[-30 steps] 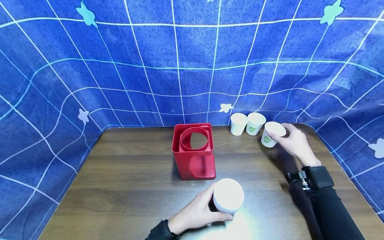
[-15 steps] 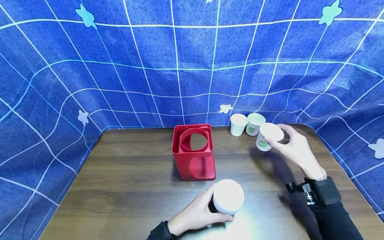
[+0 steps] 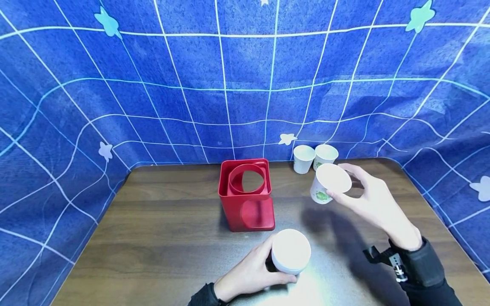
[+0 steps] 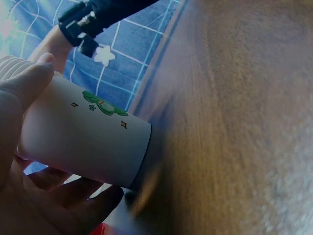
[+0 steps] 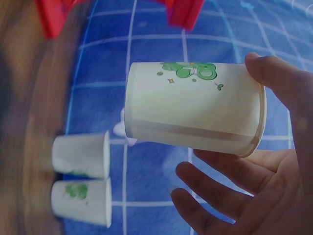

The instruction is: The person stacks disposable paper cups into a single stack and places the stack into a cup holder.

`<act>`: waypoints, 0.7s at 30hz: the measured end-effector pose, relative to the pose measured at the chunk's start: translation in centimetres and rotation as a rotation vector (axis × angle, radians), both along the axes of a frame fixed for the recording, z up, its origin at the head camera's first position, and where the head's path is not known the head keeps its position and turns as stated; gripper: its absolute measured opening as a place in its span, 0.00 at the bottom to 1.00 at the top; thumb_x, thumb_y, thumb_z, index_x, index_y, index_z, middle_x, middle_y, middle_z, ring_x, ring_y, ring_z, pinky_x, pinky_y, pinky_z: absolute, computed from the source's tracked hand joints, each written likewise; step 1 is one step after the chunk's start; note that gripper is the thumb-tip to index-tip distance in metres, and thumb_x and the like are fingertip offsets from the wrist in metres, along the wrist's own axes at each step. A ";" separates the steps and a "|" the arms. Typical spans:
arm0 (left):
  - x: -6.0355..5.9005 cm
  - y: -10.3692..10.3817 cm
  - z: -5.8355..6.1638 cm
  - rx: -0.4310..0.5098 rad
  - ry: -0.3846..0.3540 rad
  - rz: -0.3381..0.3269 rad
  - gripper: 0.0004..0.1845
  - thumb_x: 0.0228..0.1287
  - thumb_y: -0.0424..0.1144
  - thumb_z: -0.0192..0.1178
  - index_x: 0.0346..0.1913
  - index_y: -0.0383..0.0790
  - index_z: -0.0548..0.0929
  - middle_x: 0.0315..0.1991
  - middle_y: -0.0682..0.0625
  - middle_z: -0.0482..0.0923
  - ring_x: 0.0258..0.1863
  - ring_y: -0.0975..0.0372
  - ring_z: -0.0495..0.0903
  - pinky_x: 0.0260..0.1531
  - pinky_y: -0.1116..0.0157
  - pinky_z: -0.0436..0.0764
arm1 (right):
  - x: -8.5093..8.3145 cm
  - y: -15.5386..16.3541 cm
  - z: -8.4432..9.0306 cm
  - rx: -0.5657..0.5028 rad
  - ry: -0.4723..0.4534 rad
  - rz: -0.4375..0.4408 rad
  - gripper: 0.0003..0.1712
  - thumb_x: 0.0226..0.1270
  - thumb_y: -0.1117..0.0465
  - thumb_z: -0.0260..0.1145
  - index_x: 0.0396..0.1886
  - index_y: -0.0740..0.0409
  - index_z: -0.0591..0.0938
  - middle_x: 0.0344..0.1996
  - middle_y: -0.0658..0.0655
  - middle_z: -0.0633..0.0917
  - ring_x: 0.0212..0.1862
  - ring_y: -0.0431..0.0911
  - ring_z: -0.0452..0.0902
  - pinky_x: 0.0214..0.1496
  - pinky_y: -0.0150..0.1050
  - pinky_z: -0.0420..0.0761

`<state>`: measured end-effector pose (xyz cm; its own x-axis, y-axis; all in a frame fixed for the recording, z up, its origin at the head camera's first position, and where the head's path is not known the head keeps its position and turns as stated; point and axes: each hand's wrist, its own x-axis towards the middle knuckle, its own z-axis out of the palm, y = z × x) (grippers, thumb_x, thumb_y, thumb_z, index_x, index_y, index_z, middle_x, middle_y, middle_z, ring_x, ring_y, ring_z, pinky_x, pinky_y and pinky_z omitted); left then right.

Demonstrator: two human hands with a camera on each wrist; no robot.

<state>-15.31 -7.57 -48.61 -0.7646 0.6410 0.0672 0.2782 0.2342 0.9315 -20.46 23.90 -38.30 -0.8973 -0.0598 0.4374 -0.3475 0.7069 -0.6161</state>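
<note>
Head view shows a wood-grained desk (image 3: 160, 225) before a rippled blue cloth (image 3: 245, 76) gridded in white. At right, the right hand (image 3: 375, 208) holds a tapered white paper cup (image 3: 321, 187) above the desk, fingers gripping it near the rim; two similar cups (image 3: 303, 160) stand just beyond. At the near middle, the left hand (image 3: 249, 272) curls its fingers around an upright cup stack (image 3: 291, 253). Farther left stands a square red holder (image 3: 245, 202) with a round ring. Only the left wrist view reveals the stack's layered rims and green print; only the right wrist view, the held cup's lengthwise seam.
</note>
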 end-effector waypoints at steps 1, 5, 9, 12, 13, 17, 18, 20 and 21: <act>0.0 0.0 0.0 0.001 0.004 0.000 0.43 0.57 0.55 0.76 0.73 0.66 0.64 0.62 0.63 0.78 0.58 0.70 0.80 0.64 0.64 0.77 | 0.3 -0.2 0.1 0.007 0.016 0.017 0.36 0.58 0.55 0.81 0.67 0.46 0.79 0.55 0.53 0.87 0.46 0.26 0.79 0.48 0.17 0.73; 0.0 0.0 -0.1 0.002 0.019 0.002 0.44 0.57 0.55 0.77 0.74 0.66 0.64 0.62 0.62 0.78 0.58 0.70 0.80 0.63 0.64 0.77 | 1.2 -1.1 0.6 0.031 0.073 0.089 0.39 0.53 0.59 0.83 0.66 0.47 0.79 0.54 0.49 0.87 0.48 0.28 0.80 0.50 0.17 0.74; 0.0 0.1 -0.1 0.005 0.030 0.000 0.43 0.57 0.55 0.77 0.73 0.65 0.64 0.62 0.62 0.78 0.58 0.70 0.80 0.62 0.65 0.78 | 2.0 -1.6 1.1 0.059 0.124 0.139 0.42 0.48 0.62 0.85 0.66 0.48 0.79 0.53 0.47 0.87 0.51 0.27 0.79 0.54 0.18 0.73; 0.0 0.2 -0.2 0.015 0.041 -0.009 0.43 0.58 0.54 0.76 0.74 0.63 0.65 0.62 0.61 0.78 0.58 0.70 0.80 0.62 0.65 0.78 | 2.6 -1.9 1.5 0.065 0.139 0.165 0.44 0.45 0.63 0.86 0.66 0.49 0.79 0.54 0.47 0.86 0.53 0.26 0.78 0.55 0.18 0.72; 0.0 0.2 -0.2 0.018 0.047 -0.011 0.43 0.58 0.53 0.76 0.74 0.63 0.65 0.62 0.61 0.78 0.58 0.69 0.80 0.63 0.65 0.78 | 2.8 -2.0 1.6 0.066 0.142 0.174 0.45 0.45 0.63 0.86 0.67 0.49 0.79 0.54 0.47 0.86 0.53 0.26 0.78 0.55 0.18 0.72; 0.0 0.1 -0.3 0.026 0.056 -0.014 0.43 0.59 0.53 0.76 0.74 0.62 0.65 0.63 0.60 0.78 0.58 0.69 0.80 0.63 0.65 0.77 | 3.5 -2.5 2.0 0.073 0.157 0.217 0.48 0.43 0.64 0.87 0.68 0.51 0.78 0.56 0.49 0.86 0.57 0.27 0.77 0.58 0.18 0.72; 0.0 0.1 -0.4 0.027 0.059 -0.015 0.43 0.59 0.53 0.76 0.74 0.62 0.65 0.63 0.60 0.78 0.58 0.69 0.80 0.63 0.65 0.77 | 3.6 -2.6 2.1 0.076 0.162 0.228 0.48 0.42 0.64 0.87 0.68 0.51 0.78 0.56 0.50 0.86 0.58 0.27 0.77 0.60 0.19 0.71; 0.0 0.1 -0.4 0.031 0.058 -0.016 0.43 0.59 0.53 0.76 0.74 0.61 0.65 0.63 0.60 0.78 0.58 0.69 0.80 0.63 0.65 0.77 | 3.9 -2.8 2.4 0.083 0.169 0.249 0.49 0.42 0.63 0.87 0.68 0.51 0.78 0.57 0.50 0.86 0.60 0.27 0.76 0.62 0.19 0.70; 0.0 0.1 -0.4 0.035 0.060 -0.019 0.43 0.59 0.52 0.76 0.74 0.61 0.64 0.63 0.60 0.78 0.58 0.69 0.80 0.63 0.65 0.77 | 4.1 -2.9 2.6 0.083 0.173 0.263 0.49 0.41 0.63 0.87 0.68 0.51 0.78 0.57 0.50 0.86 0.60 0.28 0.76 0.63 0.19 0.69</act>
